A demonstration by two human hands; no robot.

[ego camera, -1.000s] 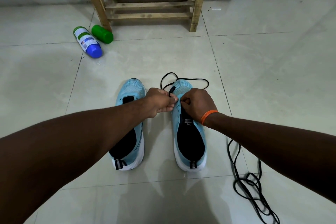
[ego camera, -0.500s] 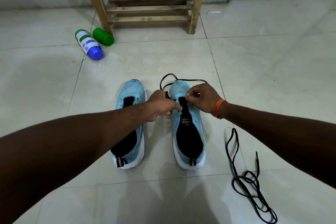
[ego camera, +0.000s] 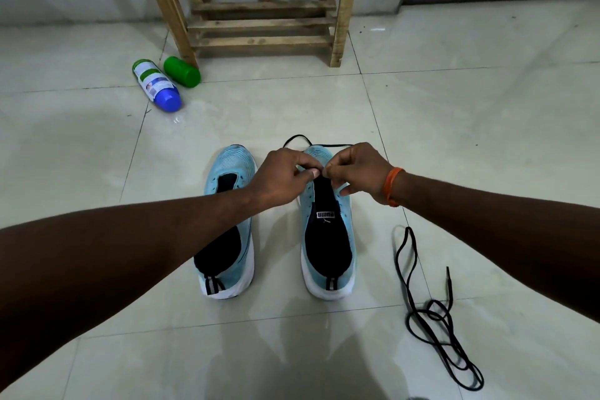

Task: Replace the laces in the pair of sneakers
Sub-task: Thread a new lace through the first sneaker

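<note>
The left grip [ego camera: 282,178] and right grip [ego camera: 357,172] both pinch the black lace [ego camera: 297,139] at the right sneaker's [ego camera: 328,237] far end. The left sneaker [ego camera: 227,169] stands beside it on the floor [ego camera: 487,140], with a spare lace [ego camera: 431,318] to the right.

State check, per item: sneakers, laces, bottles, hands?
Left-hand sneaker: unlaced, upright on floor.
Right-hand sneaker: upright, hands working at its front eyelets.
Black lace: looped past toe, pinched by both hands.
Spare lace: loose, tangled on floor.
Blue-capped bottle: capped, on its side.
Green container: on its side.
Left hand: pinching black lace.
Right hand: pinching black lace.
</note>
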